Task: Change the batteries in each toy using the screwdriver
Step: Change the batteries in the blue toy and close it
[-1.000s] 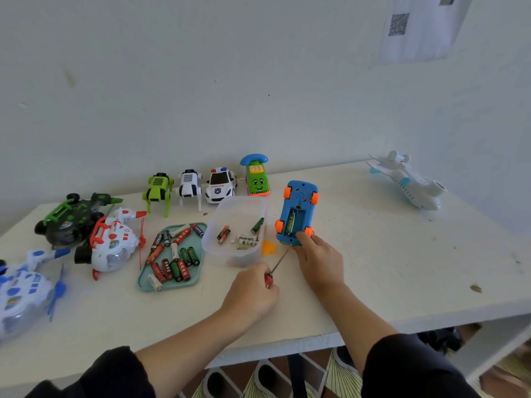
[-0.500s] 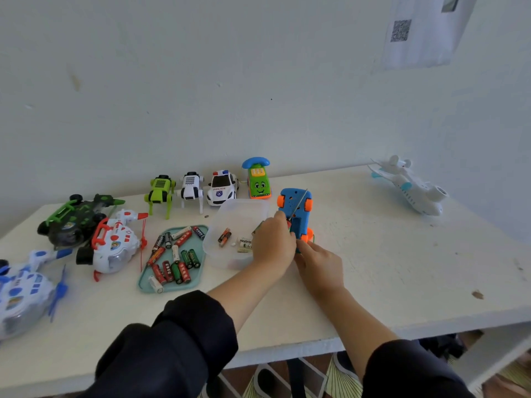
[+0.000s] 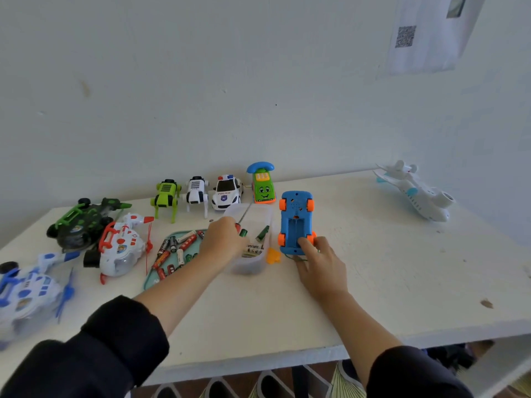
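Our left hand (image 3: 222, 239), gripping the screwdriver (image 3: 240, 222) and a green battery (image 3: 243, 232), has moved from the blue toy car (image 3: 296, 222) to the clear container (image 3: 260, 261). Our right hand (image 3: 319, 262) steadies the car with straight fingers; its bay now looks empty, awaiting fresh cells.

White table (image 3: 373, 282): toys, battery tray (image 3: 152, 278), clear tub (image 3: 253, 265).
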